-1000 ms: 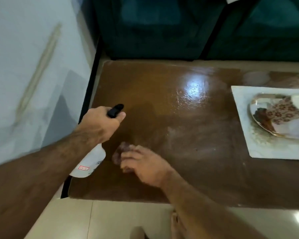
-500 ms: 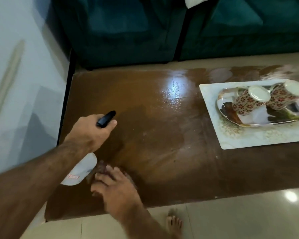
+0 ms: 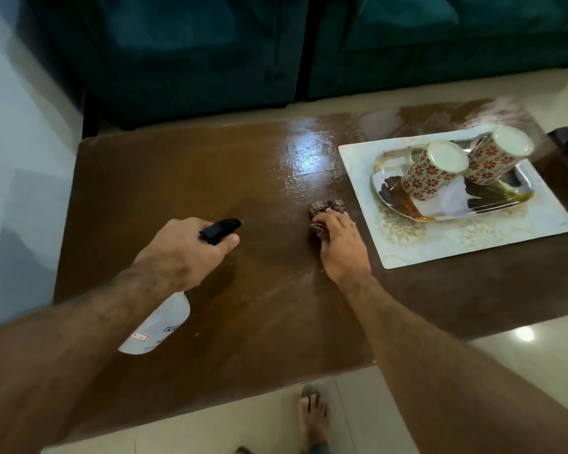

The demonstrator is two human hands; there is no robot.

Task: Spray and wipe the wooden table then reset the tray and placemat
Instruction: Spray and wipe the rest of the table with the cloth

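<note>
While left hand (image 3: 181, 253) clasps spray bottle (image 3: 158, 326), right hand (image 3: 340, 247) presses cloth (image 3: 325, 209) on table (image 3: 177, 178).

My left hand (image 3: 181, 253) is closed around a grip, knuckles up, thumb pressed along the top, forearm reaching in from the lower left. My right hand (image 3: 341, 247) lies palm down on the tabletop (image 3: 177, 178), fingers (image 3: 328, 221) curled and pressing forward, arm extended from the lower right. One bare foot (image 3: 313, 417) stands below.
</note>
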